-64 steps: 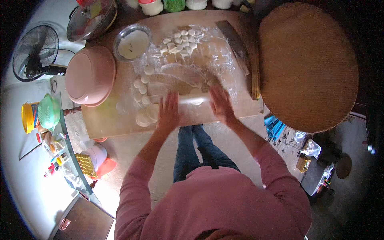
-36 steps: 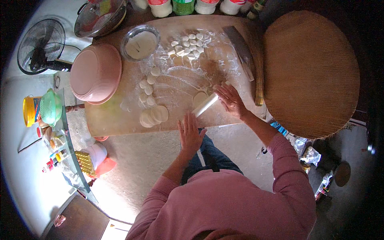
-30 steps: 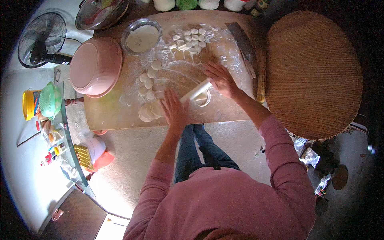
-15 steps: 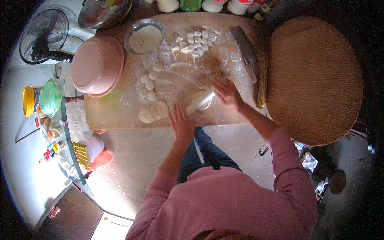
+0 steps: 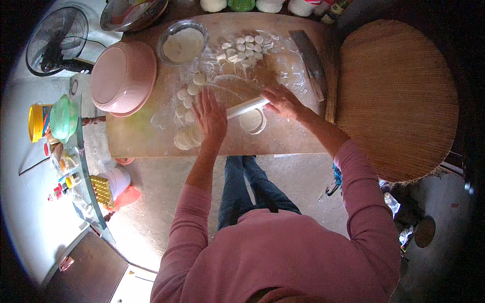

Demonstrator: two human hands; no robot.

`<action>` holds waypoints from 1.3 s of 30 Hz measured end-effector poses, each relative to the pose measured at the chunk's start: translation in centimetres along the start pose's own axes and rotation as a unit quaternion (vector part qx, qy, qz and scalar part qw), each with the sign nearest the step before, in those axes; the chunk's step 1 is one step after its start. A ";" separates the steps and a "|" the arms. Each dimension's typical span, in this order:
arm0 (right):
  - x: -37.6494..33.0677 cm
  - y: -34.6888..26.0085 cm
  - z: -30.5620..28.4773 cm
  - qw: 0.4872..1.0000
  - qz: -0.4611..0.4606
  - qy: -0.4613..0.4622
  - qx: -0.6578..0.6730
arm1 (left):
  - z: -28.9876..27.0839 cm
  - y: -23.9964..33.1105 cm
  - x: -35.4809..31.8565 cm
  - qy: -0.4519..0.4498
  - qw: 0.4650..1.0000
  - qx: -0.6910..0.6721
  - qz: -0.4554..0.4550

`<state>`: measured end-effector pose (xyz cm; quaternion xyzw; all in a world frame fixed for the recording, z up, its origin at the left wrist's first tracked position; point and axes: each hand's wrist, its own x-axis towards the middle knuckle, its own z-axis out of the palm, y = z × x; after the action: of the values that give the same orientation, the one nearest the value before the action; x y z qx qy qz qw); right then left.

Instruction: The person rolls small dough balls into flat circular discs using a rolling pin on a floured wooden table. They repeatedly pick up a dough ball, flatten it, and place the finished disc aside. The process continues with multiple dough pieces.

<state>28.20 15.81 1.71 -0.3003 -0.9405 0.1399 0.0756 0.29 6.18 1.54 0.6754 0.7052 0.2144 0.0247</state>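
A pale rolling pin (image 5: 247,107) lies slantwise between my hands, just beyond two round flat dough wrappers (image 5: 251,121) that partly overlap. My right hand (image 5: 282,102) has its fingers curled round the pin's right end. With fingers stretched out flat, my left hand (image 5: 210,117) is at the pin's left end, which its palm partly hides. Small dough balls (image 5: 182,94) sit in a cluster beside its fingertips. Left of that hand, a fanned stack of rolled wrappers (image 5: 185,137) is partly covered by it. Several cut dough pieces (image 5: 241,50) lie farther back in flour.
On the wooden board (image 5: 136,144) are a glass bowl of flour (image 5: 183,44), an upturned pink basin (image 5: 117,76) and a broad-bladed knife (image 5: 307,58). A large round woven mat (image 5: 396,103) stands at the right. Jars (image 5: 241,4) line the back; a fan (image 5: 56,43) is left.
Both hands and the rolling pin have moved away from me, off the wrappers, which now show in full. My left hand has shifted left and forward toward the dough balls.
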 end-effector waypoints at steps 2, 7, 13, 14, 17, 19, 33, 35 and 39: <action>-1.4 0.1 -0.1 0.996 0.031 0.066 0.043 | -2.2 1.7 0.7 0.048 0.990 -0.131 -0.023; -5.1 -0.6 0.9 0.943 0.169 0.256 0.131 | 2.9 4.0 -3.1 0.035 0.978 -0.201 -0.043; -7.7 -3.8 2.5 0.895 0.313 0.259 0.186 | 4.5 4.8 -2.7 -0.054 0.985 -0.162 0.007; -8.0 -4.1 2.6 0.897 0.316 0.257 0.174 | 4.4 4.8 -2.8 -0.042 0.985 -0.168 0.017; -8.5 -5.3 3.0 0.891 0.324 0.263 0.178 | 2.8 4.2 -3.7 -0.092 0.938 -0.323 -0.089; -9.4 -5.7 3.0 0.884 0.349 0.249 0.184 | 1.4 1.8 -5.3 -0.015 0.958 -0.278 -0.074; -9.6 -7.1 3.4 0.873 0.366 0.266 0.180 | 2.0 -1.3 -4.7 -0.081 0.983 0.046 -0.159; -9.0 -7.7 2.9 0.863 0.379 0.262 0.207 | 3.6 0.7 -4.8 -0.097 0.989 0.007 -0.116; -9.4 -7.8 2.8 0.854 0.382 0.289 0.205 | 4.9 5.4 -3.3 -0.097 0.983 -0.151 0.047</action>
<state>30.94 3.58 0.86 -0.6405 -0.6377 0.2541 0.3442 7.22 4.27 -1.90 0.7141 0.6262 0.2530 0.1844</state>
